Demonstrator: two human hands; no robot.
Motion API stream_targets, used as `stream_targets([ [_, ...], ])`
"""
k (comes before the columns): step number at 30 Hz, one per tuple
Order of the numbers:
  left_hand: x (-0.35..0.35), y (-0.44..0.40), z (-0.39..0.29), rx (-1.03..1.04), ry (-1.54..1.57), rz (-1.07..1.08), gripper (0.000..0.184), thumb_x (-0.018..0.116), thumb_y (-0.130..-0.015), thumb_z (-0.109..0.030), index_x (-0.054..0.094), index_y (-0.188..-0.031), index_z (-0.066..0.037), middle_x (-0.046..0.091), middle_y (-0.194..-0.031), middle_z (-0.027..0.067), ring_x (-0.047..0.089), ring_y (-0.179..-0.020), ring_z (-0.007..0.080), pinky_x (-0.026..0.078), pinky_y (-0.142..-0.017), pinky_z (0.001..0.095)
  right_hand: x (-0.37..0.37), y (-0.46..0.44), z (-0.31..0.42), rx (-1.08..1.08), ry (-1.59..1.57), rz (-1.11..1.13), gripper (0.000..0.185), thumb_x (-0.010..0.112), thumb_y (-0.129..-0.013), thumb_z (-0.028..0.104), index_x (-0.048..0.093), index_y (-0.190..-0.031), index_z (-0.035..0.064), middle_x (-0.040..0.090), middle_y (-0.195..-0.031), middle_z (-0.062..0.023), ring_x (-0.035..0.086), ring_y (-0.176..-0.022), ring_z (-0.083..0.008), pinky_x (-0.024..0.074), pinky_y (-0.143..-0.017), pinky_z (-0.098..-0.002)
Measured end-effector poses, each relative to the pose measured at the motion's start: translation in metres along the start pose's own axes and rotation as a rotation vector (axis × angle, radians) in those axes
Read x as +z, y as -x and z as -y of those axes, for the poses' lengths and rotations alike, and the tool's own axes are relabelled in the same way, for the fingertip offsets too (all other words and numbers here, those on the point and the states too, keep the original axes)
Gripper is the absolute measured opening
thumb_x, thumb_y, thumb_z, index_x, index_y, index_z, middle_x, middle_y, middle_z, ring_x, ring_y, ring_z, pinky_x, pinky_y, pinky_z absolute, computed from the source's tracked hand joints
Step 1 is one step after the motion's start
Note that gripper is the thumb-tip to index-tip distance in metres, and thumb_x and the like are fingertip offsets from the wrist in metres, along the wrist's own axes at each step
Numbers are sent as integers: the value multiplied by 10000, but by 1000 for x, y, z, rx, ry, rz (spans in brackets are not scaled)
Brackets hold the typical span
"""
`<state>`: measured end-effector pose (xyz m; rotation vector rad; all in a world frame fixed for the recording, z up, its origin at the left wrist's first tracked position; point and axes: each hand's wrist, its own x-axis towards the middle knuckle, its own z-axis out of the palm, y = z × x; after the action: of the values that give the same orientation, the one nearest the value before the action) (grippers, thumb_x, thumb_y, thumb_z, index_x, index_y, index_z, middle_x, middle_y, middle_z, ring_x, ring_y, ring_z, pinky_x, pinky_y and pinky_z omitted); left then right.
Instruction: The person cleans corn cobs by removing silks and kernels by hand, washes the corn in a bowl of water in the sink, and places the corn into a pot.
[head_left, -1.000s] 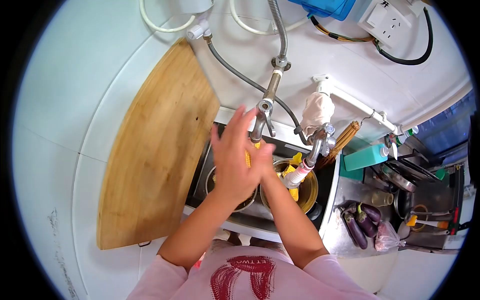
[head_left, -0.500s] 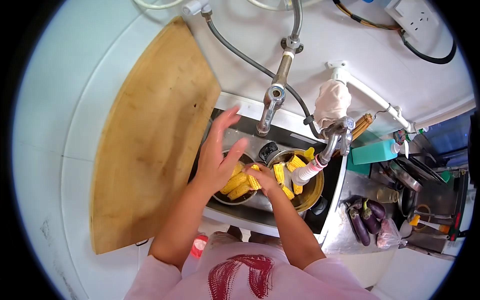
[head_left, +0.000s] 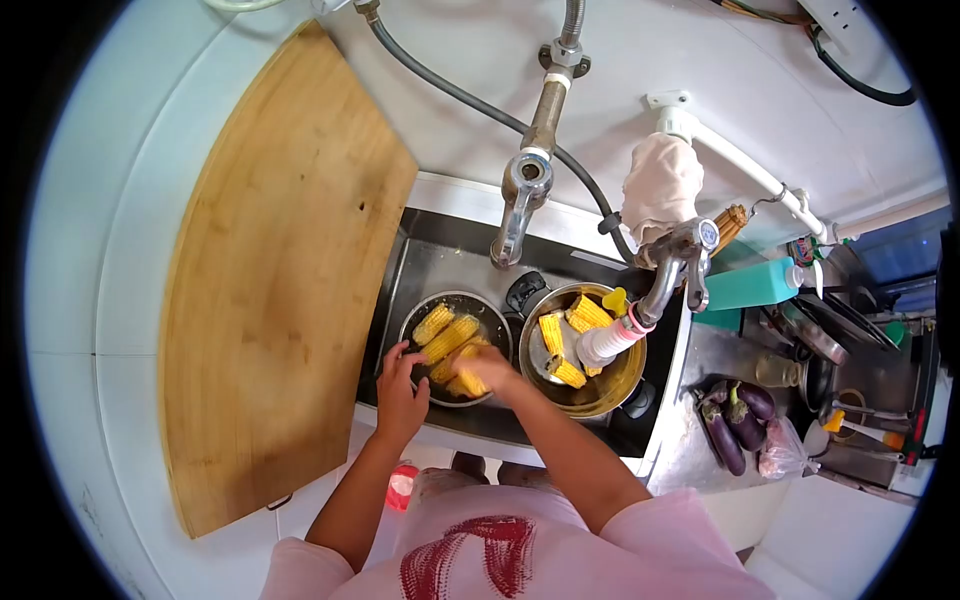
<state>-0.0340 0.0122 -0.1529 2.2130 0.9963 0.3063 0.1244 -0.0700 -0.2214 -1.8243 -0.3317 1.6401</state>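
In the sink stands a round metal pan (head_left: 408,318) holding water and several pieces of yellow corn (head_left: 452,338). My right hand (head_left: 482,370) reaches in from the right and rests at the corn; motion blur hides whether its fingers grip a piece. At the pan's lower left rim is my left hand (head_left: 402,398), its fingers apart and nothing visible in it. To the right sits a deeper pot (head_left: 637,375) with black handles, with several short corn pieces (head_left: 566,372) and a yellow object (head_left: 616,301) inside.
A chrome faucet (head_left: 522,200) hangs above the sink (head_left: 440,262). Another tap with a pink-and-white nozzle (head_left: 608,343) points into the right pot. On the left leans a large wooden board (head_left: 280,290). Eggplants (head_left: 738,420), a teal bottle (head_left: 750,285) and pans crowd the right counter.
My left hand has come down from above the pan to its lower left rim. My right hand, earlier holding a corn piece by the right rim, has moved left over the corn. The view has shifted slightly.
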Motion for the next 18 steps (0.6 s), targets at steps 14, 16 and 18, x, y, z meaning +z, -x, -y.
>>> stream_targets([
  [14,67,-30,89,-156,-124,239,418,616,-770,-39,497,-1169,-4,541,-1187,185,515,-1105,363,424,-940,403,-124,15,-92,-198,667,-719,663,784,-655,445,583,-1157,61,621,-1060,-187,576,-1030,-346,434,-907,-410],
  [16,93,-48,108,-35,-230,113,495,610,-811,-126,443,-1259,2,529,-1218,187,511,-1122,358,423,-948,409,-122,9,-96,-197,799,-704,673,791,-655,406,566,-1185,56,562,-1167,-256,530,-1111,-383,411,-953,-435],
  [18,108,-62,110,-104,-304,126,524,607,-830,-180,423,-1285,2,523,-1228,192,512,-1127,357,421,-953,413,-101,20,-84,-327,812,-908,504,751,-672,185,573,-1119,36,460,-1239,-293,430,-1193,-435,371,-988,-466],
])
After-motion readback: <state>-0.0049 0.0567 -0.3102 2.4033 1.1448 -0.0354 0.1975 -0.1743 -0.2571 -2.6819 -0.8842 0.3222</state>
